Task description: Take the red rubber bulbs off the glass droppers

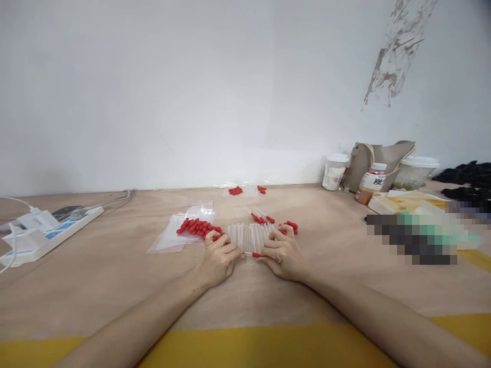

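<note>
Low over the table, a glass dropper with a red rubber bulb [256, 254] lies crosswise between my hands. My left hand [222, 256] pinches its clear tube end, and my right hand [282, 254] has its fingertips closed at the red bulb. Just behind them a row of clear glass tubes [245, 235] lies side by side. A pile of red rubber bulbs [197, 227] spreads beside my left hand, and a few more red bulbs [291, 225] show past my right fingers. Several droppers with bulbs fitted [261, 218] lie beyond the row.
Clear plastic bags [164, 240] lie under and beside the bulb pile. Near the wall rests another bag with red bulbs [235, 190]. A power strip [53, 240] with plugs sits left. Cups [335, 173], a bottle [371, 184] and a grey bag [355, 171] stand right.
</note>
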Motion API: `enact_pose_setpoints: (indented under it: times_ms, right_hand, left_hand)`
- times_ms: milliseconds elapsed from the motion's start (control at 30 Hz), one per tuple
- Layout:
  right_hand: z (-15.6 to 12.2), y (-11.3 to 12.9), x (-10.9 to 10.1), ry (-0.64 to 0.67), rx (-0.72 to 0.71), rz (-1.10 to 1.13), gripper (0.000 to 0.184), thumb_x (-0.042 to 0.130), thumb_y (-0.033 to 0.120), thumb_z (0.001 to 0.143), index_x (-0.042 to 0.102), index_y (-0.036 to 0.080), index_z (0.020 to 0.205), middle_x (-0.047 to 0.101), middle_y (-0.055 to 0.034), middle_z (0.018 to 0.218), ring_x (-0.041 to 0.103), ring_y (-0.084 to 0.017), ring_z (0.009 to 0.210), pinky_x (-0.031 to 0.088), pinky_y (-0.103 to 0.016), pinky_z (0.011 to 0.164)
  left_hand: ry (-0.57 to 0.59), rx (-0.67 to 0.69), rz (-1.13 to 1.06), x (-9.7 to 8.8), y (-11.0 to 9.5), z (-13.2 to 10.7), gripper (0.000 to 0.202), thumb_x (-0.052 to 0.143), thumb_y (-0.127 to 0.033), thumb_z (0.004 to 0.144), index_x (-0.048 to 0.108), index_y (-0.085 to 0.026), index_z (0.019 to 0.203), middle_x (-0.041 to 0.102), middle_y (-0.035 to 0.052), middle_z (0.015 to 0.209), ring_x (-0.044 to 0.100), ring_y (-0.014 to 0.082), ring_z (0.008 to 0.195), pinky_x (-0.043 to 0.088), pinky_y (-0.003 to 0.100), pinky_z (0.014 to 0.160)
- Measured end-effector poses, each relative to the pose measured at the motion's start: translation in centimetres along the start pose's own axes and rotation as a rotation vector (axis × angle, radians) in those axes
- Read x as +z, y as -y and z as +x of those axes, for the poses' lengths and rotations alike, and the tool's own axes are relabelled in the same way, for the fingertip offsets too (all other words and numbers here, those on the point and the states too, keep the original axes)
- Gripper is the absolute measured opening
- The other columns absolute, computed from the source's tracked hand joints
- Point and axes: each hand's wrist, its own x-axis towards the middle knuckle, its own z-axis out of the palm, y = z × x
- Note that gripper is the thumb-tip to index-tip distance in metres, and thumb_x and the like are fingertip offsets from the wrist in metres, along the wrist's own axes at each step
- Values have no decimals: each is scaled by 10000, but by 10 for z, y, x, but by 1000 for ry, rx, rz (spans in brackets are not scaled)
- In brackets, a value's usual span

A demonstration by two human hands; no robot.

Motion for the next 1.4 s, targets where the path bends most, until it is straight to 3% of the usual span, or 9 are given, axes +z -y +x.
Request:
enact_pose_setpoints:
  times_ms: [167,467,667,733,833,933,1067,1267,1400]
  right_hand:
    - [2,-1,-7,58,-11,35,230,470,264,825,570,192,631,560,20,593,441,-141,766,175,-370,807]
    - [13,-10,-21,108,23,241,206,502,306,814,604,206,666,567,15,608,436,-133,717,251,-338,780]
    - [13,-25,-29,121,55,344,280,484,367,820,611,192,641,551,-6,605,461,-132,671,324,-315,719]
    - [11,-42,-36,76,145,429,321,478,402,813,604,178,621,545,-18,610,471,-128,636,362,-287,665]
    - [6,-71,-44,-70,407,516,294,512,425,775,640,169,708,555,-29,663,492,-126,626,385,-259,602]
    - [1,-94,-41,-153,655,497,295,540,409,732,666,168,845,580,-44,775,513,-133,679,407,-254,620]
    - [-6,-108,-31,-102,962,514,295,525,296,704,664,174,933,634,-38,847,535,-122,684,417,-241,634]
    - [-16,-123,-25,-133,1059,414,317,606,296,633,658,146,908,659,-52,784,563,-119,639,416,-217,571]
    - [-20,-127,-22,-87,1078,387,292,614,301,628,679,154,871,674,-54,772,589,-143,675,423,-225,588]
  left_hand:
    - [46,-34,-28,-1,-2,-1,230,404,-196,852,627,-227,807,604,-1,592,487,144,680,256,391,777]
    - [56,-52,-102,-5,-5,4,256,374,-130,844,624,-183,828,606,31,665,478,161,683,318,311,620]
    - [-9,-81,-188,-3,7,2,260,362,-145,859,620,-173,839,601,40,709,502,146,673,394,277,630]
    - [-46,-213,-208,-5,21,-1,245,370,-161,865,614,-181,853,600,40,776,527,143,718,416,264,654]
    - [-36,-418,-162,-7,39,-3,241,368,-194,874,607,-185,848,555,34,775,526,143,707,423,266,649]
    - [21,-456,-128,-3,44,0,255,349,-158,862,599,-179,912,497,26,749,503,136,669,424,261,624]
    - [14,-437,-83,10,42,3,273,378,-105,816,590,-181,971,482,21,753,499,133,667,416,244,591]
    - [12,-400,-69,23,43,1,210,400,-91,785,587,-166,842,555,25,779,543,141,684,422,254,600]
    - [18,-379,-103,25,41,1,192,421,-110,779,603,-169,783,577,30,769,560,140,679,440,250,593]
